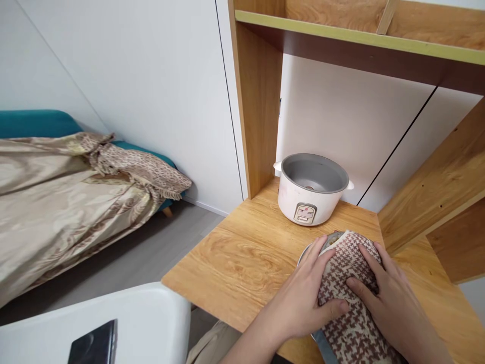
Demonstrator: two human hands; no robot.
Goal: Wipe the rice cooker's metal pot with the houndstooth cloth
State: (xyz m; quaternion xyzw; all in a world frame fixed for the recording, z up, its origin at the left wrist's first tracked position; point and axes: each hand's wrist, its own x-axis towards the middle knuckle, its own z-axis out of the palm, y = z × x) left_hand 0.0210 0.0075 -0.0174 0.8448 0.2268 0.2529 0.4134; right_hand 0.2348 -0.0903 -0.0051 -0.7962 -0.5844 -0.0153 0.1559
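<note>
A white rice cooker body [311, 189] stands open and empty at the back of the wooden desk [242, 253]. In front of it lies a metal pot [305, 253], mostly covered by a brown-and-white houndstooth cloth [350, 303]. My left hand [305, 298] grips the cloth-wrapped pot from its left side, with the thumb lying across the cloth. On the right side my right hand [386, 290] presses on the cloth, its fingers curled over it. The pot's inside is largely hidden.
A wooden shelf [352, 35] hangs above the desk, with slanted wooden panels [439, 187] at right. A white chair [113, 323] at lower left carries a dark phone [94, 346]. A bed with a beige cover [64, 197] stands at left.
</note>
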